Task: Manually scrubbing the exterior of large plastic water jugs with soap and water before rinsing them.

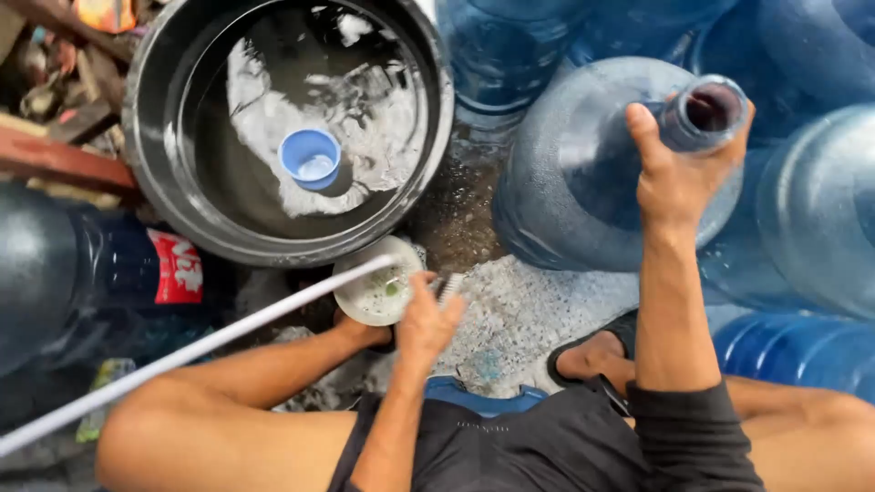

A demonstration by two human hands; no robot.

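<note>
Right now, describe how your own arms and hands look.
Left hand and right hand are bare: no gloves, rings or watch. A black sleeve covers the right upper arm; the left arm shows bare to the dark shirt.

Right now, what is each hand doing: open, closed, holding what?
Left hand: closed on a brush beside the small bowl.
Right hand: closed around the big blue bottle neck.

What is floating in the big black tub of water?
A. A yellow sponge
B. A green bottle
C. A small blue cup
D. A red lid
C. A small blue cup sits on the foamy water inside the black tub, with no sponge, green bottle or red lid in it.
</note>
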